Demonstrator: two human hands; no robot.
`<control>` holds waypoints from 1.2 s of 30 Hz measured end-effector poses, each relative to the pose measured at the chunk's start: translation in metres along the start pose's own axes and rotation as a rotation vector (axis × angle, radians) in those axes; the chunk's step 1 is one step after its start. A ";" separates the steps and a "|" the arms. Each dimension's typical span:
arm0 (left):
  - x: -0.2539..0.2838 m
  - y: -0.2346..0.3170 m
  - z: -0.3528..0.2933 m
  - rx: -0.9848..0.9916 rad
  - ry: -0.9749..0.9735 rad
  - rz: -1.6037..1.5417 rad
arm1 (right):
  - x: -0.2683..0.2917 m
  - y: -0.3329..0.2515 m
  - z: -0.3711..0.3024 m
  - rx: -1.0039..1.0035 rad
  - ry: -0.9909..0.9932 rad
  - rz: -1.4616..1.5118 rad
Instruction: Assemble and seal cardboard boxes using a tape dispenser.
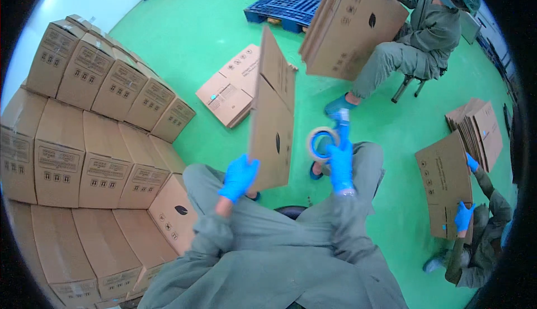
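My left hand, in a blue glove, grips the near lower edge of a partly folded cardboard box. The box stands on edge between my knees, one long side facing right with a dark leaf mark on it. In my blue-gloved right hand is a tape dispenser, held over my right thigh. A roll of tape sits on its blue hub, just right of the box and apart from it. My right fingers are wrapped round the handle, which they mostly hide.
Closed boxes are stacked in rows at my left. Flattened cartons lie on the green floor ahead, near a blue pallet. A seated person holds cartons at the far right; another person handles a box at the right.
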State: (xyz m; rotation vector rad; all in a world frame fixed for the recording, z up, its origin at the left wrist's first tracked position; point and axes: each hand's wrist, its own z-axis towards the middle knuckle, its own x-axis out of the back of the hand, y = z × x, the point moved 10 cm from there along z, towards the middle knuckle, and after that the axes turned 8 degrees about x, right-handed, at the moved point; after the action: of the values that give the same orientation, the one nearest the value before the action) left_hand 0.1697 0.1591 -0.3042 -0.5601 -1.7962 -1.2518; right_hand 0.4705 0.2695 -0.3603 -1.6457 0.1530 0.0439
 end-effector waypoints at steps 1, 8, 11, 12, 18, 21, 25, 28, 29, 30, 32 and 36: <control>-0.043 0.010 -0.001 -0.005 -0.106 0.040 | -0.008 0.003 -0.004 0.078 0.103 0.028; -0.136 0.020 0.125 -0.020 -0.306 -0.176 | -0.066 0.042 -0.049 0.265 0.016 -0.369; -0.155 0.024 0.158 0.125 -0.375 -0.428 | -0.060 0.050 -0.050 0.227 0.057 -0.525; -0.159 0.038 0.161 0.026 -0.437 -0.487 | -0.058 0.056 -0.047 0.168 0.046 -0.439; -0.125 0.051 0.192 -0.138 -0.071 -0.372 | -0.033 0.060 -0.039 0.132 0.136 -0.428; -0.122 0.052 0.221 -0.065 -0.044 -0.356 | -0.047 0.056 -0.036 0.187 -0.027 -0.513; -0.109 0.031 0.215 -0.019 -0.242 -0.285 | -0.025 0.027 -0.002 0.177 0.044 -0.728; -0.056 -0.005 0.157 -0.016 -0.092 -0.160 | -0.009 -0.024 0.054 0.372 0.114 -0.890; -0.055 -0.027 0.129 0.118 -0.149 -0.132 | -0.019 -0.032 0.080 0.421 0.025 -0.961; -0.060 -0.031 0.096 0.148 -0.169 -0.079 | -0.028 -0.041 0.095 0.512 -0.014 -0.901; -0.082 -0.032 0.037 0.220 -0.158 0.050 | -0.049 -0.038 0.124 0.532 -0.059 -0.945; -0.134 -0.026 -0.028 0.230 -0.252 0.132 | -0.084 -0.024 0.127 0.566 -0.100 -0.987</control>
State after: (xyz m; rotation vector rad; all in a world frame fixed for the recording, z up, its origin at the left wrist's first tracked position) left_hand 0.2325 0.1371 -0.4263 -0.7168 -2.0421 -0.9013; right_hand 0.3989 0.4038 -0.3370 -1.0061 -0.6740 -0.6133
